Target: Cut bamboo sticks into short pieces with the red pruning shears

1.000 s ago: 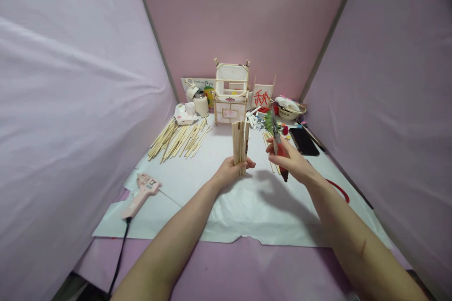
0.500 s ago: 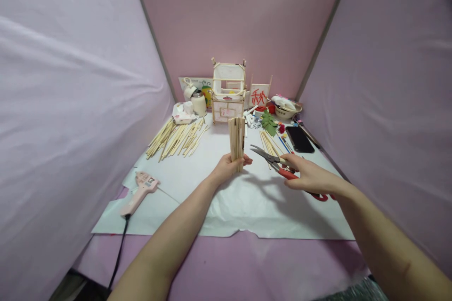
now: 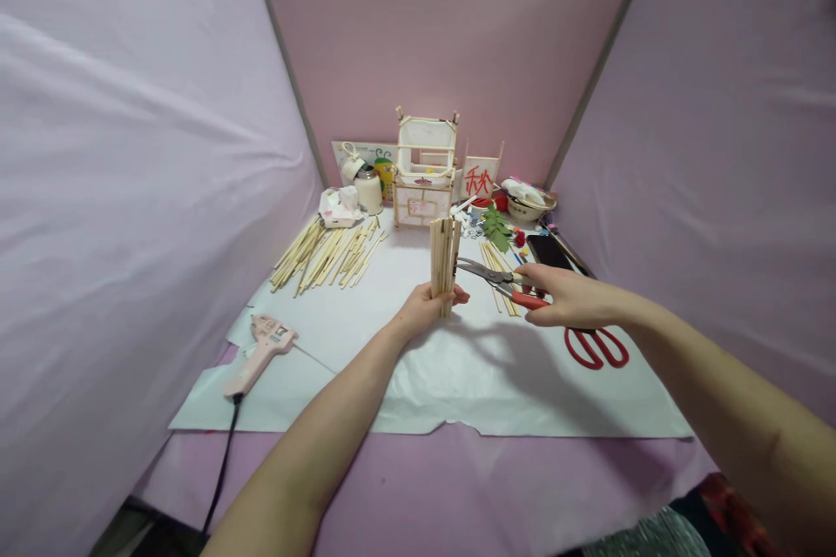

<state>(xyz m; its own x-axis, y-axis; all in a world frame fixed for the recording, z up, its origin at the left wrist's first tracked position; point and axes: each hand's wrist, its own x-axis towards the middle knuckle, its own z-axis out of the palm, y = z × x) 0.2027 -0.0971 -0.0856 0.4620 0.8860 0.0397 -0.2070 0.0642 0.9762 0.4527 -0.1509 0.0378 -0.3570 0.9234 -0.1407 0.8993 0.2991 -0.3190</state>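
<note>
Holding pliers (image 3: 502, 277), the right hand (image 3: 569, 296) partly hides phone (image 3: 547, 251) and red scissors (image 3: 595, 366).

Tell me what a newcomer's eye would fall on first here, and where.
Probably the bundle of pale sticks, held upright in the left hand near the centre, with red-gripped shears in the right hand beside it. Behind stands a stick-framed model, and right of that a panel with a bold red character.

A single head-worn view faces forward and down from close above the forearms (image 3: 326, 425), which enter lower left and lower right; the white-covered tabletop (image 3: 431, 392) lies mid-frame, the pink back panel (image 3: 450, 26) top center.
</note>
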